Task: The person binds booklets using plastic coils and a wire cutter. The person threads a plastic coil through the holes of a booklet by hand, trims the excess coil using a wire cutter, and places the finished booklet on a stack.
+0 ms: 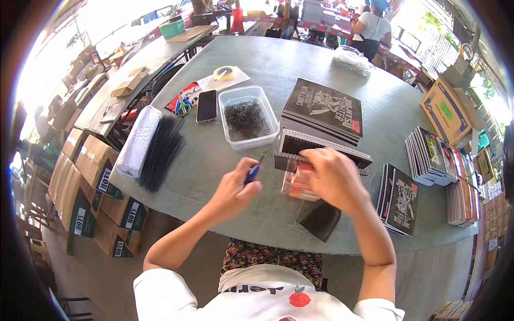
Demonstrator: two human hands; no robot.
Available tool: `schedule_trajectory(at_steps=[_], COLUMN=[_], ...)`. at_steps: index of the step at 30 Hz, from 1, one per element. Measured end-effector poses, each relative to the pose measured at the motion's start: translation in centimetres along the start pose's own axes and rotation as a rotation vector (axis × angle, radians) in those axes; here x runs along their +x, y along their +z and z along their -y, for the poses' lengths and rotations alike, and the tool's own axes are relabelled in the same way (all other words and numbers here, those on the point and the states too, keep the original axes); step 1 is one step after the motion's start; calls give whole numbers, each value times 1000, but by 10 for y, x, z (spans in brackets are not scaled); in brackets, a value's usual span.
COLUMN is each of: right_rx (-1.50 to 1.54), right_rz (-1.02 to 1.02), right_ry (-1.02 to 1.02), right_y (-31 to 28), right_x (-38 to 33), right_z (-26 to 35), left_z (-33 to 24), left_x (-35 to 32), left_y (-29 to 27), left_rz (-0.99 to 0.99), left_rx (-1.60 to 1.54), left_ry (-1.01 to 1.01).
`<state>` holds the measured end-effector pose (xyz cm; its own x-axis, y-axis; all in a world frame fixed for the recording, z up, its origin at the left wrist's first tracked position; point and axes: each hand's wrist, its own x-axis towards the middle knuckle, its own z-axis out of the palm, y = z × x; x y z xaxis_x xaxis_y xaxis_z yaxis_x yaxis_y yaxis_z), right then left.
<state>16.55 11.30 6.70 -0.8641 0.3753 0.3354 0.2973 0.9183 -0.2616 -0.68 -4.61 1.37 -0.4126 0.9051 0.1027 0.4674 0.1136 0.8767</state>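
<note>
Black covers identify the coil-edged notebook, located just beyond the right hand, its near edge meeting that hand's fingertips. Right hand: fingers partly curled; whether they grip the edge cannot be determined. Left hand: closed around a blue-handled tool, largely concealed by the fingers, positioned left of the notebook and apart from it. Below the right hand sits a red-patterned stack. Beyond the notebook stands a pile of dark books; to its left, a translucent plastic tub contains black coil pieces.
</note>
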Motion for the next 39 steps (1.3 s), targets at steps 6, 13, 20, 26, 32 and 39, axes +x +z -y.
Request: schedule_trajectory(at_steps=[6, 13, 20, 26, 32, 39], right_rx=[207, 306, 379, 260, 189, 86], right_rz=[-85, -64, -65, -109, -38, 94], right_ry=[-17, -178, 167, 100, 29, -231], right_y=[38, 48, 43, 54, 61, 48], right_x=[43, 49, 63, 68, 90, 39], right_z=[3, -2, 7, 10, 7, 11], left_z=[-1, 3, 21, 10, 40, 67], left_x=[13, 28, 38, 43, 49, 22], left_y=[16, 11, 1, -14, -8, 2], left_rz=[155, 123, 66, 544, 195, 154], left_rx=[-146, -141, 31, -1210, -86, 164], left_ry=[-140, -44, -11, -613, -169, -55])
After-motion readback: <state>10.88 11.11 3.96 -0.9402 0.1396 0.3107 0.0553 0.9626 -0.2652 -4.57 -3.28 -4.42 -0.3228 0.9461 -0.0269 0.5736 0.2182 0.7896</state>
